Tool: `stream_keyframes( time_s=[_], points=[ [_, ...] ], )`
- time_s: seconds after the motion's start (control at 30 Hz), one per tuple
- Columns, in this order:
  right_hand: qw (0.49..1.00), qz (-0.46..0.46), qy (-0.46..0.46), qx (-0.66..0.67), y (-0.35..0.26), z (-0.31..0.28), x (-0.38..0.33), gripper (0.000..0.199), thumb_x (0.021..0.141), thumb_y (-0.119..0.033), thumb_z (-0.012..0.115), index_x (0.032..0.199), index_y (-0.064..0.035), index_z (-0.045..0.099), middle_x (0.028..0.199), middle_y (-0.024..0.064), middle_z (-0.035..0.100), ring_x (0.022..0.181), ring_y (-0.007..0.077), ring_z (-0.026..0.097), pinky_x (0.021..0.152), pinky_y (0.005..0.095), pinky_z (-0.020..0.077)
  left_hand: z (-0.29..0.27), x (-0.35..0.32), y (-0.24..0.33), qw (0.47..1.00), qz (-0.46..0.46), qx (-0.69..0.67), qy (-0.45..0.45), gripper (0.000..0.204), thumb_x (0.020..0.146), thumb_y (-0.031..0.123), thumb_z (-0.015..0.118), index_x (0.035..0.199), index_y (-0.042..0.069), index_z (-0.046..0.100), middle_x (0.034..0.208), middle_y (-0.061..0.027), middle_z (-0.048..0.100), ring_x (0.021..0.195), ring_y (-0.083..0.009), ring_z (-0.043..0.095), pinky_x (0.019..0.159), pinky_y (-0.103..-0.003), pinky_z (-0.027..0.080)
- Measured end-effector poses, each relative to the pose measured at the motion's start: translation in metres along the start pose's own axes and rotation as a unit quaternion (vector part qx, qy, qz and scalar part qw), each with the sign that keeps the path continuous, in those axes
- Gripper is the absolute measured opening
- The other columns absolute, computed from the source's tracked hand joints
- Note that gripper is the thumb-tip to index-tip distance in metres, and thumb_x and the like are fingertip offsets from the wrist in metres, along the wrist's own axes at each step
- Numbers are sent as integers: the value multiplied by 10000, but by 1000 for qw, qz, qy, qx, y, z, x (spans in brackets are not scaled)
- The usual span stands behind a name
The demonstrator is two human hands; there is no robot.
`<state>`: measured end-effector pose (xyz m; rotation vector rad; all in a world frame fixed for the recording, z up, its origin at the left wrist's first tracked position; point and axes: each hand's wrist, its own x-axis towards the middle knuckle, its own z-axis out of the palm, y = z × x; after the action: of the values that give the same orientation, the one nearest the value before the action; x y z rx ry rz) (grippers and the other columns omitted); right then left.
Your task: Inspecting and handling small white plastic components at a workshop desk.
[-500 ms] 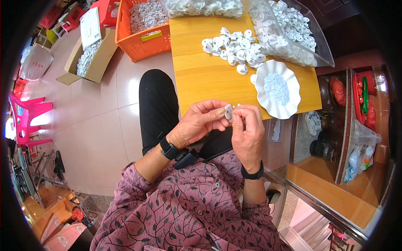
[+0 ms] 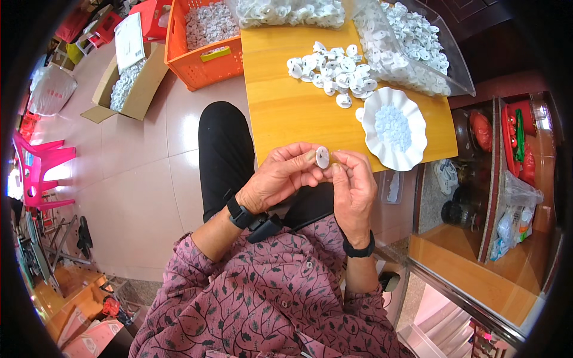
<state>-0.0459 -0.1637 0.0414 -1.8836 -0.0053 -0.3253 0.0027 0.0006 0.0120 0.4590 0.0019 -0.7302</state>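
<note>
Between thumb and fingers, my left hand (image 2: 286, 171) grips a small round white plastic piece (image 2: 322, 157) with a dark slot, its flat face turned up. Close beside it is my right hand (image 2: 354, 186), thumb and fingertips pinched together at the disc's right edge; anything inside that pinch is too small to make out. Both hands are over my lap at the near edge of the wooden table (image 2: 286, 122). A loose pile of similar white pieces (image 2: 334, 70) lies farther back. To the right, a white scalloped dish (image 2: 419, 143) contains many tiny pale-blue bits (image 2: 392, 126).
Bags of white pieces (image 2: 292, 13) and a clear bin (image 2: 456, 65) line the table's far side. Left of it stand an orange crate (image 2: 209, 73) and an open carton (image 2: 146, 89) on the floor. A pink stool (image 2: 42, 170) is far left; shelves (image 2: 498, 173) are at right.
The white disc has turned from nearly edge-on to show its round face, and shifted slightly left. Both hands stay almost in place.
</note>
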Motion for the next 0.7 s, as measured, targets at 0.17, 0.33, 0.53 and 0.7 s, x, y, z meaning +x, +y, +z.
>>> stream_keyframes(
  time_s=[0.17,0.33,0.53,0.7],
  points=[
    [994,-49,-5,-93,0,-3,0,119,921,47,580,1035,29,609,997,149,622,787,220,675,685,313,546,-2,-3,2,1000,6,-8,4,236,1034,143,535,1183,-33,586,949,-119,674,788,-162,690,733,-250,597],
    [998,-20,-18,-51,0,-10,-10,94,919,49,588,1009,31,609,965,144,619,698,204,662,653,305,542,2,4,25,998,10,36,41,250,1029,161,550,1190,-25,593,976,-99,685,795,-138,685,708,-233,583],
    [999,-5,9,-48,3,-19,-18,85,925,37,602,1009,34,615,977,140,624,709,206,665,637,292,551,20,58,118,962,122,246,7,287,1022,270,549,1140,21,629,1038,-30,687,889,-107,653,822,-255,525],
    [999,-15,10,-48,5,-7,-18,76,924,34,609,999,29,623,980,140,624,709,210,664,647,299,556,27,129,250,872,332,290,-212,170,986,139,605,1070,-7,619,1018,-77,662,966,-214,693,948,-327,542]
  ],
)
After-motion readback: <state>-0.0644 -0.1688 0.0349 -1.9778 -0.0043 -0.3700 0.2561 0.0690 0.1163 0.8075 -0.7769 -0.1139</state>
